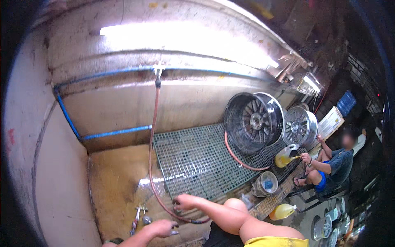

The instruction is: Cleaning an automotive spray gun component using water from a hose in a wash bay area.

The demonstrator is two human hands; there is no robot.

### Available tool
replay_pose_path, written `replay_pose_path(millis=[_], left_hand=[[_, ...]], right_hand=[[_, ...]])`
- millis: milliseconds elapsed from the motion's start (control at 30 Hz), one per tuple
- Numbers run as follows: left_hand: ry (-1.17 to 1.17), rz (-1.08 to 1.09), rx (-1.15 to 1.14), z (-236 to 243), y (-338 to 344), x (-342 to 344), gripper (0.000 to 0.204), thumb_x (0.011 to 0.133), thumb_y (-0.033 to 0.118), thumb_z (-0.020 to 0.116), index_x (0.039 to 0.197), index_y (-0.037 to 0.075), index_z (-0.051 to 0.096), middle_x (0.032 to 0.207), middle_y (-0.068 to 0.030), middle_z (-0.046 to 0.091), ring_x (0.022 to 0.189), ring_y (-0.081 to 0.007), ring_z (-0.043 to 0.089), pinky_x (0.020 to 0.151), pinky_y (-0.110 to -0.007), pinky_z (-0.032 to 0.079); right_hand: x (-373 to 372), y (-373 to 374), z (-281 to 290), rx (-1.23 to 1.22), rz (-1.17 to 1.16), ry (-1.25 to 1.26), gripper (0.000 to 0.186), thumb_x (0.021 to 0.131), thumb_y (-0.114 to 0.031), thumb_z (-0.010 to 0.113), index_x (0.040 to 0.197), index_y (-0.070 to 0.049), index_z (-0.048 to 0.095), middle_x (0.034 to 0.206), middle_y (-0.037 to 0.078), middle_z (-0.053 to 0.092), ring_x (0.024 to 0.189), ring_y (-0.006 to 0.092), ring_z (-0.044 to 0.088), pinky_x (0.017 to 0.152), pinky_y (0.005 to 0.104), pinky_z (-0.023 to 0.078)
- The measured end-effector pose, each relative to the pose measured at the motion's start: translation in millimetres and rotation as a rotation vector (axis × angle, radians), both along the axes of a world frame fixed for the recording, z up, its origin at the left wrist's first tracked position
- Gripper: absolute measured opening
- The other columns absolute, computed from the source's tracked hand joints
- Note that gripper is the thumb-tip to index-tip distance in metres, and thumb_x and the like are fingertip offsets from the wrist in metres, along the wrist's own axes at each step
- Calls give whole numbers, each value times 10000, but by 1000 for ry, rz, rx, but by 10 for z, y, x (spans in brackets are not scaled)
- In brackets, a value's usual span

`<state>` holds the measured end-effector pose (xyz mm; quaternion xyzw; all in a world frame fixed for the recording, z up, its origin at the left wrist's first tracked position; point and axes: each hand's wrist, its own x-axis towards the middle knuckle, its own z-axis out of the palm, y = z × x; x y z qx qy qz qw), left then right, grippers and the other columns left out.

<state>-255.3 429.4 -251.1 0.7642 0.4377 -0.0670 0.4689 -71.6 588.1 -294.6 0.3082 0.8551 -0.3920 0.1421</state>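
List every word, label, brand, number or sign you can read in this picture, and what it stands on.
None can be read in this view.
Red marks on the left wall: too blurred to tell whether they are writing.
White panel behind the co-worker: too blurred to read.
Yellow jug at the lower right: no legible label.
Hose: no lettering can be made out.

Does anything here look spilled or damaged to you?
The tan floor beside the green plastic grate looks odd: dark brownish blotches mark it, and a shiny patch by the grate's left edge looks wet, possibly spilled water, though lamp glare makes it hard to tell.
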Motion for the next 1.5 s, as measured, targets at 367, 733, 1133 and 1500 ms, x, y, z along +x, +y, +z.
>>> replay_pose_path(millis=[367,733,1133,1500], left_hand=[[-68,11,31,-39,-76,72,451,882,414,711,1175,72,689,1102,-212,715,1021,-380,679,879,-466,531],[-236,101,187,-137,-31,46,339,899,272,705,1187,95,695,1117,-173,720,1043,-344,683,917,-445,531],[-183,197,87,-34,217,-73,398,1051,406,492,1228,93,662,1068,-191,718,967,-357,694,872,-440,533],[-394,393,291,-199,192,-115,499,1036,382,524,1339,-15,515,1278,-253,601,1196,-374,587,1041,-443,448]], right_hand=[[35,19,-243,-102,-13,-71,436,852,-296,718,1197,-31,681,1124,193,721,1065,343,685,920,430,539],[56,-25,-174,-27,23,-46,396,836,-249,667,1162,-28,703,1159,196,716,1083,353,675,947,428,532],[-11,-38,-236,-20,97,-93,488,878,-348,683,1262,-47,659,1204,206,697,1129,354,661,965,427,517],[-150,-210,136,-112,69,253,385,872,-197,677,1212,-23,623,1098,216,707,1029,360,678,905,424,521]])
